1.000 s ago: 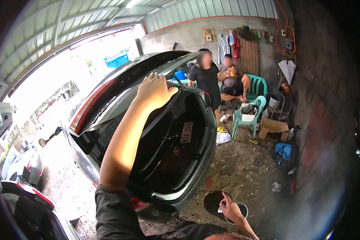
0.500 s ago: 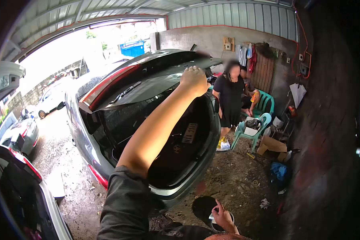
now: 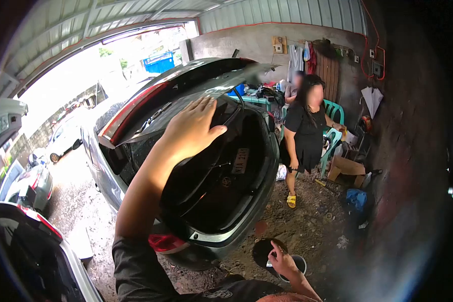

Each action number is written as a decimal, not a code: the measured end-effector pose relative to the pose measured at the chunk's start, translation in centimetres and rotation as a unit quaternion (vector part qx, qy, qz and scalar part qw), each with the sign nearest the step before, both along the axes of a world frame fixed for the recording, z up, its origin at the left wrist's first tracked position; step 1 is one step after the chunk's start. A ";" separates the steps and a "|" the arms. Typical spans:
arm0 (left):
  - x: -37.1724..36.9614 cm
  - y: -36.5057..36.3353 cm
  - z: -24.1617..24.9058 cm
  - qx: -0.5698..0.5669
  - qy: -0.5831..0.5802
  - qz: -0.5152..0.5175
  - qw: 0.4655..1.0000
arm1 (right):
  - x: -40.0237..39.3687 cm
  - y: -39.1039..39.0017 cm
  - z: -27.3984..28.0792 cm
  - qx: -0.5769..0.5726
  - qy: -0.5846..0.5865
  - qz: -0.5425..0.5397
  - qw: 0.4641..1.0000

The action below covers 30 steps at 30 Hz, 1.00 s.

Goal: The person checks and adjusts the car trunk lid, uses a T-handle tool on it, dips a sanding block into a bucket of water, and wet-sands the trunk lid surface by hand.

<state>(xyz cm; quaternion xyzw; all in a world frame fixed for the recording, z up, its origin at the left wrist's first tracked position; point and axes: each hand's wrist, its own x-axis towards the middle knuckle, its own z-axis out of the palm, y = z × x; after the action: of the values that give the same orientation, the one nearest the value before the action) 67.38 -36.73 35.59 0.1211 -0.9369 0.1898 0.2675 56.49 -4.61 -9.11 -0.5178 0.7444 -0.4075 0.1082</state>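
My left hand [image 3: 194, 126] is raised at the dark car's lifted tailgate [image 3: 161, 118], palm toward it and fingers stretched out. Below the tailgate is the car's open trunk [image 3: 211, 201], with a licence plate [image 3: 241, 161] inside. Low in the view, my right hand [image 3: 282, 260] is beside a round bucket [image 3: 303, 262]. Its index finger points up while the other fingers are curled near a small whitish thing [image 3: 270, 263], too small to identify. A dark round shape [image 3: 268, 247] lies just behind that hand.
A person in black [image 3: 307, 131] stands right of the car, with another person [image 3: 292, 92] behind. Green chairs [image 3: 333, 111], a cardboard box [image 3: 346, 170] and a blue bag [image 3: 356, 199] are on the right. Another opened car [image 3: 40, 251] is at the lower left.
My left hand has moved down and left from the tailgate's edge, its fingers now straighter. The person in black has turned and stepped nearer. My right hand stays low by the bucket.
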 end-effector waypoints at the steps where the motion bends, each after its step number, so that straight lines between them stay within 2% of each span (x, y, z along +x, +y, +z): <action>1: 1.2 0.7 0.1 0.011 0.001 0.003 1.000 | 0.2 -0.3 0.2 -0.002 0.001 -0.002 1.000; 5: 5.1 0.7 -0.4 0.026 0.024 -0.003 0.999 | 0.7 -1.7 3.3 0.018 -0.044 -0.013 0.999; 8: 7.3 -0.1 -0.5 0.013 0.044 0.017 0.999 | 0.1 -3.5 4.8 -0.065 0.011 0.010 0.998; 9: 8.0 -0.2 -0.7 0.049 0.076 0.038 0.995 | 0.3 -3.8 6.1 -0.006 -0.084 -0.018 0.996; 12: 9.9 -2.1 -1.8 0.071 0.141 0.028 0.987 | -1.3 -5.9 8.4 -0.032 -0.101 -0.043 0.993; 13: 10.0 -2.8 -2.6 0.031 0.178 0.025 0.983 | -2.1 -7.5 9.8 -0.142 -0.062 -0.028 0.987; 15: 9.9 -3.8 -3.8 0.009 0.220 0.050 0.974 | -3.3 -9.9 14.4 -0.066 -0.113 -0.057 0.990; 16: 9.6 -4.1 -4.3 -0.001 0.241 0.061 0.969 | -3.8 -11.3 17.5 -0.082 -0.132 -0.035 0.987; 17: 9.3 -4.5 -4.8 -0.019 0.270 0.064 0.961 | -5.3 -13.4 18.3 -0.182 -0.072 0.000 0.981; 18: 9.2 -4.7 -5.1 -0.022 0.278 0.052 0.959 | -6.2 -15.3 20.7 -0.257 0.070 -0.013 0.964; 21: 8.8 -4.9 -5.7 -0.029 0.300 0.033 0.953 | -8.5 -19.6 28.6 -0.294 0.249 -0.034 0.922; 25: 8.8 -5.3 -7.0 -0.028 0.294 0.029 0.955 | -11.5 -23.9 35.4 -0.313 0.364 -0.075 0.874; 28: 8.7 -5.0 -8.0 -0.023 0.287 0.021 0.957 | -15.0 -26.3 36.2 -0.284 0.396 -0.125 0.864; 30: 8.4 -4.5 -9.0 -0.020 0.285 0.014 0.958 | -17.1 -26.5 35.7 -0.268 0.398 -0.117 0.870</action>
<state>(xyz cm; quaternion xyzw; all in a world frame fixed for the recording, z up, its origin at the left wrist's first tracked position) 75.80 -41.19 26.55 0.1782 -0.8160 0.1703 0.5229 39.38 -31.16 26.58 -0.5543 0.6420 -0.3602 -0.3884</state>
